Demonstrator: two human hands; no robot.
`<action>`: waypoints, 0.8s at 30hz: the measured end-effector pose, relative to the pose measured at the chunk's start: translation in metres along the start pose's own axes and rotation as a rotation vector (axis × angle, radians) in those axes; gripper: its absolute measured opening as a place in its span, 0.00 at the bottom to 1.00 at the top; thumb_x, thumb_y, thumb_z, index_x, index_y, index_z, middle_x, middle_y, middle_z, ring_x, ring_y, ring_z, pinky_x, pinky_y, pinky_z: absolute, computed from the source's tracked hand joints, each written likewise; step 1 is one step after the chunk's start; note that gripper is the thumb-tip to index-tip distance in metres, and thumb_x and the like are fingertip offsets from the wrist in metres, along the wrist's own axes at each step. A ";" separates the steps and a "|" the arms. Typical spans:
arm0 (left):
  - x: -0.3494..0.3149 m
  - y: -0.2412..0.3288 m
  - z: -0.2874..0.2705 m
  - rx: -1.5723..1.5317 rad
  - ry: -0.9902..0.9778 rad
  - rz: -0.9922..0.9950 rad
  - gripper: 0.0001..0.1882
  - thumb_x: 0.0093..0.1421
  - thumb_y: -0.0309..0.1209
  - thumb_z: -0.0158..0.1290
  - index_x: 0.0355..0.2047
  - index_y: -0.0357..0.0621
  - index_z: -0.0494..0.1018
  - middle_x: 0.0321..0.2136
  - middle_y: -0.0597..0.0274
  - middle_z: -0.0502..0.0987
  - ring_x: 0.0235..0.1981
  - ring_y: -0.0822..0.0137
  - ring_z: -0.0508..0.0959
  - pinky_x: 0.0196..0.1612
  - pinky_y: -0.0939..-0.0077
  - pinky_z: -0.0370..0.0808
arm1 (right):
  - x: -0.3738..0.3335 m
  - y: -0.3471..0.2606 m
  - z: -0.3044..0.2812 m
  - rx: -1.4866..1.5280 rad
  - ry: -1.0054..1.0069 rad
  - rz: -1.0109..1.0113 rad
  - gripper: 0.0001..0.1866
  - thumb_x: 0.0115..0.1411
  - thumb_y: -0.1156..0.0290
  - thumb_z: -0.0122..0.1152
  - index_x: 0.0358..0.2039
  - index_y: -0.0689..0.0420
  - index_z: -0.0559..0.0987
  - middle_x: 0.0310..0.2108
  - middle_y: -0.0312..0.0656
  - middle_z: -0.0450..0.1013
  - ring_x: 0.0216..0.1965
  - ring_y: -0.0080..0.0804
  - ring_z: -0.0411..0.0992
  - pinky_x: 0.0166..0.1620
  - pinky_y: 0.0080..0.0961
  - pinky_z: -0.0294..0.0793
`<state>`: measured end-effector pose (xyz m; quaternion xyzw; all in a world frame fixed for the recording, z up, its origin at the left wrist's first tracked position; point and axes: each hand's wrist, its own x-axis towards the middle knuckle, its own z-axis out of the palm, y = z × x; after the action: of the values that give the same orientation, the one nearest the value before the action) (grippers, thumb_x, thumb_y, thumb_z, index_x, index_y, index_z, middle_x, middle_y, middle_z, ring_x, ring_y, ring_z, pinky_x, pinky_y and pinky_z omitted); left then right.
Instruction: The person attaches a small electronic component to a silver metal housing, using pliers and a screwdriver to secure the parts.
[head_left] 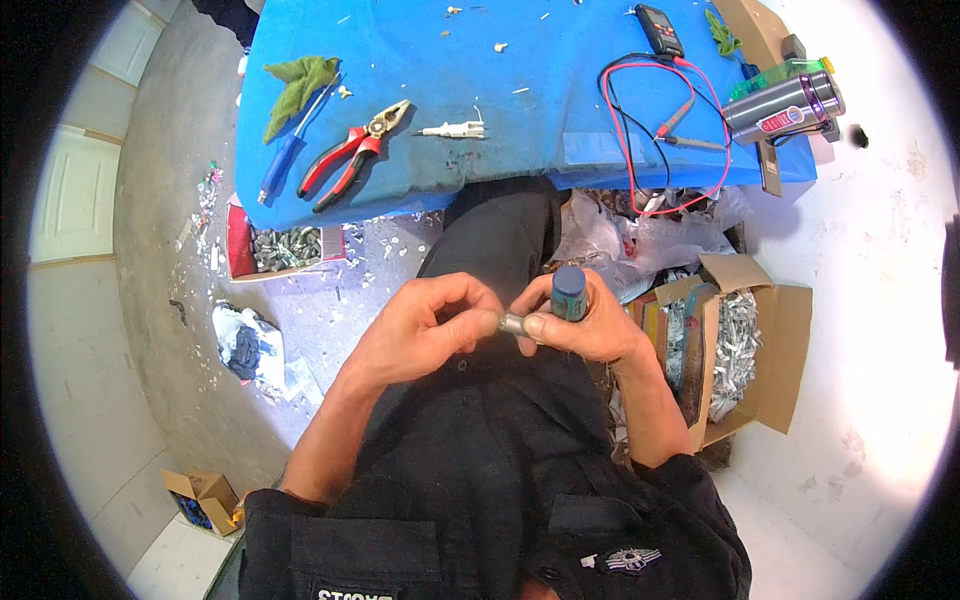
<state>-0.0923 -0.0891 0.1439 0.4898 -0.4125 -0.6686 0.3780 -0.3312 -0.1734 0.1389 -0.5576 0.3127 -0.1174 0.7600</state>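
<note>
Above my lap, my right hand (592, 325) is closed, with a small silver metal cylinder (514, 325) between thumb and fingers. The same hand also holds a tool with a dark blue handle (569, 292), its butt end up; the rest of that tool is hidden. My left hand (435, 325) is closed in a pinch, thumb and forefinger at the cylinder's left end. Whatever lies between those fingertips is too small or hidden to make out.
On the blue table (530, 90) lie red-handled pliers (355, 155), a blue screwdriver (285, 165), a white pen-like tool (455, 130), a multimeter (660, 32) with leads, and a steel flask (785, 108). An open carton (785, 360) of metal strips stands right, a box of parts (285, 250) left.
</note>
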 end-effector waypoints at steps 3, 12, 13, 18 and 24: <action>0.003 -0.001 0.000 -0.072 -0.014 -0.032 0.09 0.70 0.32 0.58 0.38 0.38 0.80 0.28 0.69 0.80 0.27 0.80 0.76 0.30 0.82 0.73 | 0.000 0.000 -0.003 0.078 -0.011 0.025 0.12 0.63 0.66 0.68 0.39 0.63 0.84 0.27 0.38 0.82 0.28 0.19 0.76 0.34 0.22 0.75; 0.002 -0.011 0.011 -0.244 0.084 -0.003 0.09 0.71 0.30 0.58 0.42 0.35 0.80 0.31 0.63 0.82 0.28 0.76 0.78 0.30 0.81 0.76 | -0.002 0.001 -0.004 0.178 0.073 0.084 0.14 0.63 0.63 0.67 0.42 0.60 0.84 0.26 0.36 0.81 0.21 0.13 0.67 0.24 0.16 0.62; 0.002 -0.016 0.012 -0.258 0.095 0.012 0.08 0.70 0.29 0.58 0.42 0.35 0.80 0.31 0.62 0.82 0.28 0.76 0.78 0.30 0.81 0.76 | -0.002 0.001 -0.004 0.173 0.084 0.083 0.14 0.63 0.63 0.67 0.42 0.60 0.84 0.26 0.36 0.81 0.21 0.13 0.67 0.24 0.16 0.63; 0.002 -0.021 0.018 -0.207 0.190 0.043 0.06 0.68 0.25 0.60 0.42 0.35 0.81 0.33 0.64 0.82 0.28 0.77 0.78 0.30 0.83 0.76 | 0.000 0.001 -0.001 0.154 0.123 0.089 0.12 0.64 0.65 0.67 0.42 0.59 0.84 0.27 0.35 0.82 0.22 0.12 0.68 0.25 0.16 0.64; 0.003 -0.017 0.024 -0.079 0.297 0.077 0.04 0.67 0.24 0.59 0.40 0.37 0.80 0.29 0.69 0.80 0.27 0.82 0.75 0.29 0.85 0.72 | 0.001 0.003 0.005 0.076 0.201 0.077 0.11 0.65 0.65 0.67 0.41 0.59 0.84 0.27 0.34 0.82 0.24 0.12 0.69 0.27 0.16 0.66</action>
<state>-0.1183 -0.0806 0.1313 0.5518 -0.3440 -0.5896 0.4791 -0.3284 -0.1689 0.1363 -0.5014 0.4038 -0.1548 0.7493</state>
